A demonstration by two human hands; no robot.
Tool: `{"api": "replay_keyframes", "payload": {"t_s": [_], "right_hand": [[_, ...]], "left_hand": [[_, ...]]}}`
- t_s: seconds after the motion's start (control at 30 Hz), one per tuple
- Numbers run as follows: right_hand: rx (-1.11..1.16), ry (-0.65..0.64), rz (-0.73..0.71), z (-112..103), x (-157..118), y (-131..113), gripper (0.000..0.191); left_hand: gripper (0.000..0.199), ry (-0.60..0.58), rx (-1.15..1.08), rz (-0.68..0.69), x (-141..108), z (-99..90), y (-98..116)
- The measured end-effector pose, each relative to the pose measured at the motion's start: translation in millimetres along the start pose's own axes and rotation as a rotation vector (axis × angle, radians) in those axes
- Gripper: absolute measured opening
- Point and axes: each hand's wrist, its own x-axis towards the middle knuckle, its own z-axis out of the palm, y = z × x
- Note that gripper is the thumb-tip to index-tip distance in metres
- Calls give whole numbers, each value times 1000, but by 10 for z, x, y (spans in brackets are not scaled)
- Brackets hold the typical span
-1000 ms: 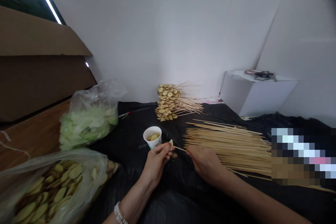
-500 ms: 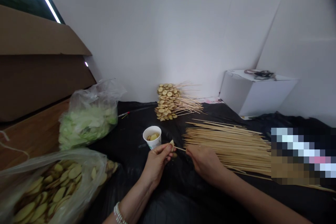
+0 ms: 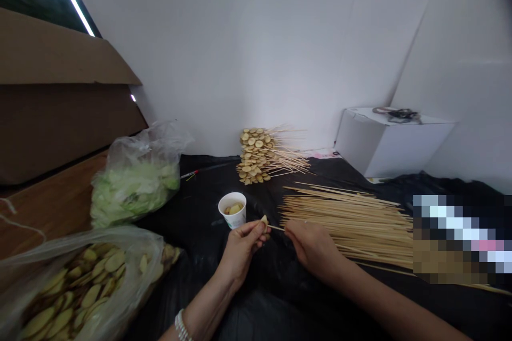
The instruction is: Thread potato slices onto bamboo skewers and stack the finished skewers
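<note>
Head view: a pale vegetable slice [image 3: 264, 219] is pinched between the fingers of the left hand [image 3: 242, 249] at lower centre, while a bamboo skewer [image 3: 277, 227] is held in a narrow grip by the right hand [image 3: 314, 248], its tip at the slice.

Pale veg slice [image 3: 264, 219] on bamboo skewer [image 3: 277, 227] tip, approx horiz.

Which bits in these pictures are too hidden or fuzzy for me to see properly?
Head view:
The skewer's far end: hidden inside the right hand.
The slice: mostly covered by the left hand.
The loose skewers' right ends: covered by a blurred patch.
The dark tangle on the white box: too small to name.
The slices in the near plastic bag: cut off by the bottom edge.
</note>
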Motion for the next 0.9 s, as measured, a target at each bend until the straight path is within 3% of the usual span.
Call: {"api": "replay_keyframes", "payload": {"t_s": [0.27, 0.6, 0.9], "right_hand": [[24, -180, 84, -80, 38, -38, 20], [63, -3, 5, -3, 5, -21, 25], [119, -53, 34, 2, 39, 15, 21]], "left_hand": [[29, -8, 48, 13, 8, -15, -28], [31, -19, 32, -2, 10, -18, -43], [33, 1, -22, 29, -11, 22, -15]]}}
